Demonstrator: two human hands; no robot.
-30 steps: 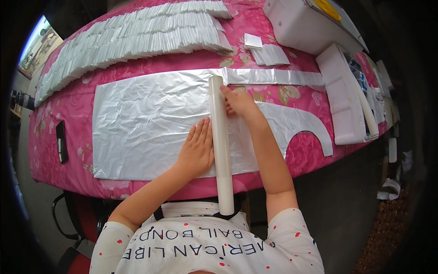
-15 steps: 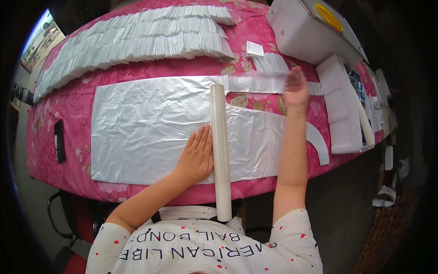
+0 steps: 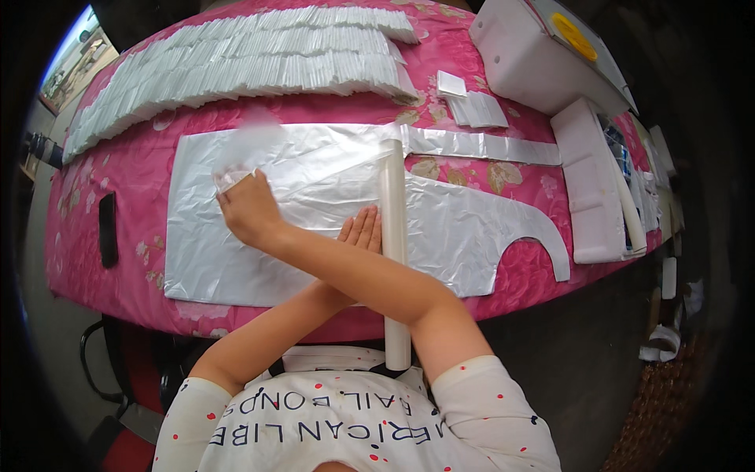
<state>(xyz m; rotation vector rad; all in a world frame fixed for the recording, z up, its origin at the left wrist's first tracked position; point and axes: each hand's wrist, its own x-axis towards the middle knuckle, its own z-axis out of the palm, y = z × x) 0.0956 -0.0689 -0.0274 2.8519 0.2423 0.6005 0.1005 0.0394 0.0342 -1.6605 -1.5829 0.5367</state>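
Observation:
A stack of thin silvery-white plastic sheets (image 3: pixel 212 259), with two long straps like a vest bag, lies flat on the table. Across it rests a pale, smooth roller tube (image 3: pixel 397 307), its near end jutting over the table edge. My left hand (image 3: pixel 364 228) lies flat on the plastic, fingers out, just left of the tube. Crossing over my left forearm, my right hand (image 3: pixel 253 208) is closed above the left part of the stack. Thin translucent plastic film (image 3: pixel 232 179) shows at its fingers, partly blurred.
Rows of folded white plastic packets (image 3: pixel 236 71) line the far side. A smaller packet pile (image 3: pixel 476 108) sits right of them. White foam boxes (image 3: pixel 586 197) stand at the right; a black phone (image 3: pixel 108 230) lies at the left. The tablecloth (image 3: pixel 503 177) is pink and floral.
My right hand has swept from the right strap across to the left, over my left forearm, with film at its fingers. My left hand stays beside the tube.

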